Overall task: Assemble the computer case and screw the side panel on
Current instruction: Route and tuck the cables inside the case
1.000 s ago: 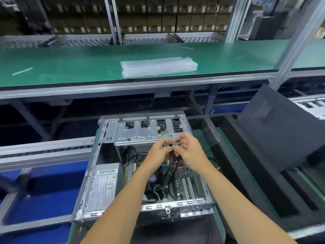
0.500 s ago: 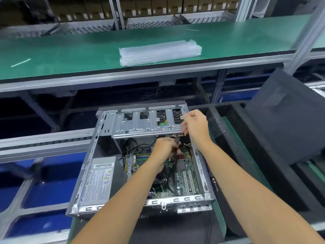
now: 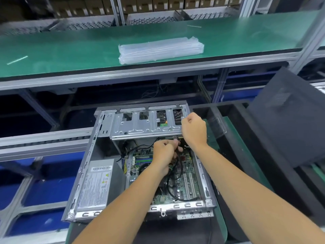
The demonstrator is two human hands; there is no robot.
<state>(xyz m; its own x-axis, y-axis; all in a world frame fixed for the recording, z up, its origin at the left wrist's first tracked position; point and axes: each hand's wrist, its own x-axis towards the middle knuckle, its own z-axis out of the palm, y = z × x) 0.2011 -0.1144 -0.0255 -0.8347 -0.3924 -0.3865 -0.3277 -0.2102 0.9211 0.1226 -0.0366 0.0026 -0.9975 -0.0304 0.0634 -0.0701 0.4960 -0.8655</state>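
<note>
Green assembly bench [image 3: 52,50] up behind, bearing a clear plastic bundle [image 3: 161,50]. Below, open computer case [image 3: 84,173] flat on its side, long axis running away from the camera, drive cage [image 3: 140,125] at the far end. Left hand [image 3: 164,155] curled around dark cables [image 3: 175,191] over the motherboard [image 3: 186,184]; fingertips hidden. Right hand [image 3: 194,128] clenched at the cage's right corner, contents impossible to make out. Dark side panel [image 3: 290,124] leaning at right, partly cut off.

The right hand [image 3: 194,128] has left the left hand [image 3: 164,155] — now gripping the drive cage [image 3: 140,125] corner.
</note>
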